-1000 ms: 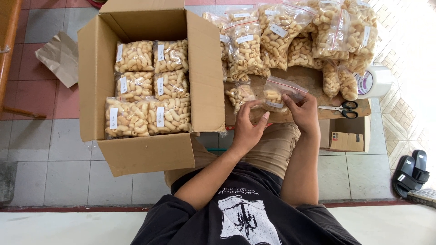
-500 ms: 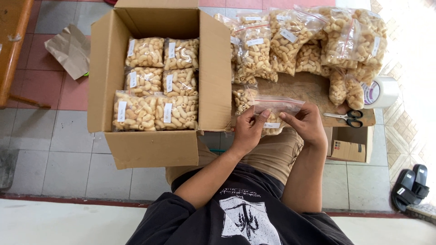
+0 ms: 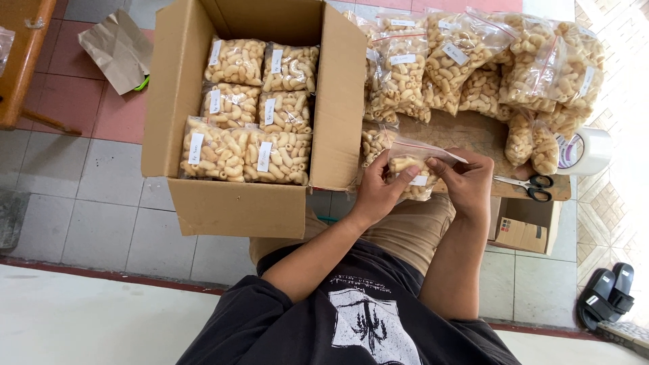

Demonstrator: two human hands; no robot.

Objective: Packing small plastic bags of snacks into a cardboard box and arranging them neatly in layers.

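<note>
A clear plastic bag of pale macaroni-shaped snacks (image 3: 414, 177) is held in front of me by both hands. My left hand (image 3: 380, 192) grips its left side with the thumb across the front. At the bag's right top edge my right hand (image 3: 468, 182) pinches the plastic. To the left stands an open cardboard box (image 3: 236, 206) with several labelled bags of the same snack (image 3: 247, 155) packed flat inside. Behind my hands a heap of filled snack bags (image 3: 473, 61) lies on a brown cardboard surface (image 3: 466, 132).
Black-handled scissors (image 3: 527, 186) lie right of my right hand, with a roll of clear tape (image 3: 583, 150) beyond them. A small cardboard box (image 3: 522, 235) sits below. Crumpled brown paper (image 3: 118, 47) lies on the tiled floor; a black sandal (image 3: 605, 297) is at the right.
The bag has dropped a little toward me and both hands have closed in on its top edge. The view has shifted slightly to the right.
</note>
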